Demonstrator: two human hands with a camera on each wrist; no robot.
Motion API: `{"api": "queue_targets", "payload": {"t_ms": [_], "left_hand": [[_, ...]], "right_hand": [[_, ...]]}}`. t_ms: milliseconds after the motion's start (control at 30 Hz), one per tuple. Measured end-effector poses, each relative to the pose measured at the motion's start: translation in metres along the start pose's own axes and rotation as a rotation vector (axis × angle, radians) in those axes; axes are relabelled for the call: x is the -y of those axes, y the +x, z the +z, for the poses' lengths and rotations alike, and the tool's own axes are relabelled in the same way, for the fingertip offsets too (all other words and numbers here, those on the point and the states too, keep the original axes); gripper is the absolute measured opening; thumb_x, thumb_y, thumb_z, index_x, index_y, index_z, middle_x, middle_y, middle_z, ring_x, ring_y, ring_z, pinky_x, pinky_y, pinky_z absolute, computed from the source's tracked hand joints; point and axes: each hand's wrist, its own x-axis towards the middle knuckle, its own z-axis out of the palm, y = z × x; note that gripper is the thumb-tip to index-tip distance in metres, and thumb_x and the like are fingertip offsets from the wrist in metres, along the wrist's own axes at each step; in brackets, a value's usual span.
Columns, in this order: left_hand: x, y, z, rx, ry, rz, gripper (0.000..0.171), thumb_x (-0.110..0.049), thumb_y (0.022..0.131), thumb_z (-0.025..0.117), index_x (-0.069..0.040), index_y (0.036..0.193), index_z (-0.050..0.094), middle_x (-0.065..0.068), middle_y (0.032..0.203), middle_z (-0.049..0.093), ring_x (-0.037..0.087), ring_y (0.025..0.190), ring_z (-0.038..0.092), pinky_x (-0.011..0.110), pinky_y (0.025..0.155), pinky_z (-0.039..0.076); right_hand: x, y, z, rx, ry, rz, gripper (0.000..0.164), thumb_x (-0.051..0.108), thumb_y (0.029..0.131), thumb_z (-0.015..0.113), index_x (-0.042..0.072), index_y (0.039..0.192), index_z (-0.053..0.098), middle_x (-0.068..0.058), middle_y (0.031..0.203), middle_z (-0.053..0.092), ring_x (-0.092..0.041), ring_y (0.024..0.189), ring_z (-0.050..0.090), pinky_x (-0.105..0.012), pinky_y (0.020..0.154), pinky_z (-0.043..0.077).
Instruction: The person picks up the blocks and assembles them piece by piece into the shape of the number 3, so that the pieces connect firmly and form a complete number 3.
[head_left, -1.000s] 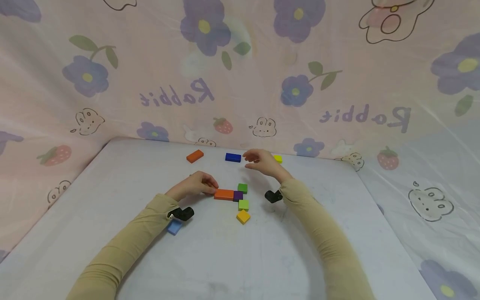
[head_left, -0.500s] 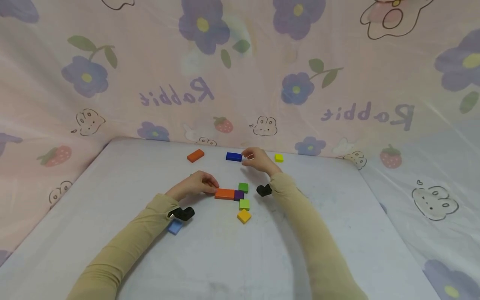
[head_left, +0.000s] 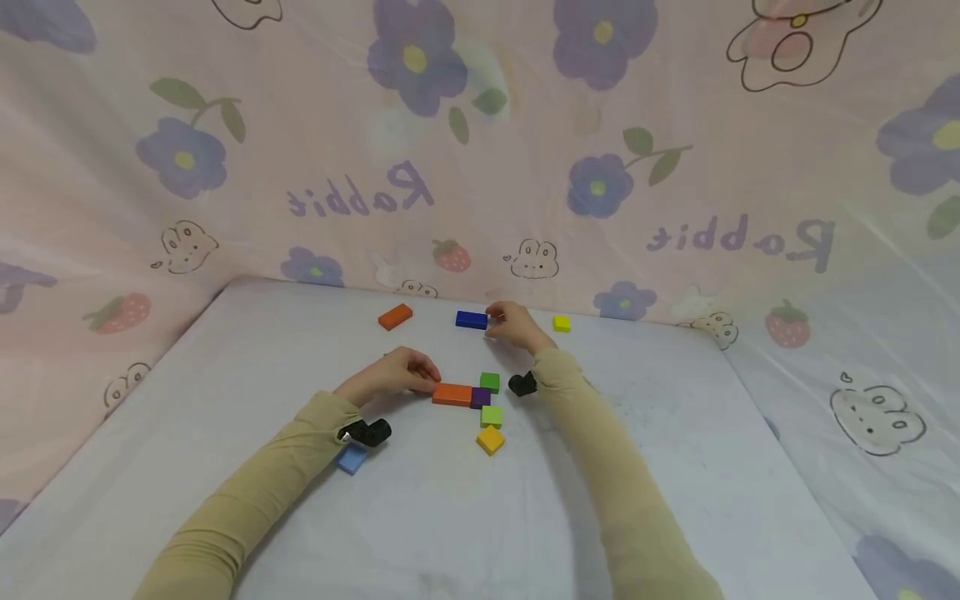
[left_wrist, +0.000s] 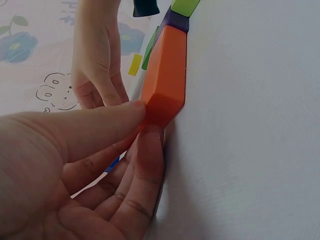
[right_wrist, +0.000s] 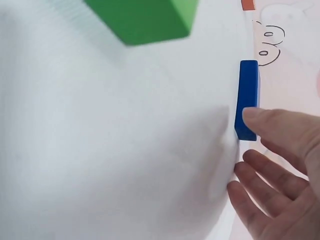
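My left hand is at the left end of a long orange block, thumb and a finger pinching its end in the left wrist view. A purple block meets the orange block's right end. Close around it are a green block, a lime block and, turned cornerwise, a yellow-orange block. At the far side, my right hand reaches the right end of a dark blue block. In the right wrist view its thumb overlaps the blue block, the fingers spread below.
Another orange block lies at the back left, a yellow block at the back right. A light blue block is partly hidden under the left wrist. A printed curtain rises behind the white table.
My right hand has shifted left and its fingertips have come up to the blue block's right end, uncovering the yellow block. My left hand has stayed at the orange block.
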Motion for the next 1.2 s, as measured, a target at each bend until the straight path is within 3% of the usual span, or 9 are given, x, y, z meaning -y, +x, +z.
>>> {"api": "queue_targets", "payload": {"t_ms": [433, 733, 1100, 1200], "left_hand": [[-0.003, 0.0, 0.0, 0.004, 0.006, -0.026, 0.017, -0.007, 0.085, 0.072, -0.001, 0.099, 0.068, 0.006, 0.085, 0.065, 0.015, 0.074, 0.057, 0.027, 0.068, 0.049], [-0.002, 0.002, 0.0, 0.006, 0.005, -0.043, 0.015, -0.007, 0.085, 0.072, -0.002, 0.099, 0.069, 0.006, 0.085, 0.065, 0.015, 0.074, 0.057, 0.026, 0.068, 0.049], [-0.003, 0.0, 0.0, 0.002, 0.011, -0.032, 0.016, -0.007, 0.085, 0.072, -0.001, 0.099, 0.069, 0.006, 0.084, 0.065, 0.016, 0.073, 0.056, 0.026, 0.068, 0.05], [-0.003, 0.0, 0.0, 0.002, 0.01, -0.027, 0.015, -0.007, 0.085, 0.072, -0.001, 0.099, 0.068, 0.006, 0.084, 0.065, 0.016, 0.073, 0.057, 0.026, 0.068, 0.05]], "right_hand": [[-0.001, 0.011, 0.009, 0.005, -0.08, -0.035, 0.052, 0.001, 0.088, 0.063, -0.002, 0.138, 0.046, -0.018, 0.138, 0.048, -0.031, 0.123, 0.047, -0.039, 0.103, 0.036], [0.003, 0.01, 0.013, -0.015, -0.144, -0.048, 0.046, 0.0, 0.087, 0.063, -0.001, 0.133, 0.053, -0.018, 0.134, 0.052, -0.03, 0.12, 0.049, -0.04, 0.103, 0.036], [-0.004, 0.012, 0.017, -0.065, -0.087, -0.031, 0.041, 0.0, 0.088, 0.063, 0.001, 0.128, 0.057, -0.015, 0.13, 0.055, -0.027, 0.115, 0.051, -0.037, 0.101, 0.038], [-0.007, 0.011, 0.017, -0.09, -0.029, -0.029, 0.04, 0.0, 0.086, 0.065, 0.002, 0.126, 0.059, -0.014, 0.127, 0.056, -0.027, 0.112, 0.052, -0.037, 0.099, 0.04]]}}
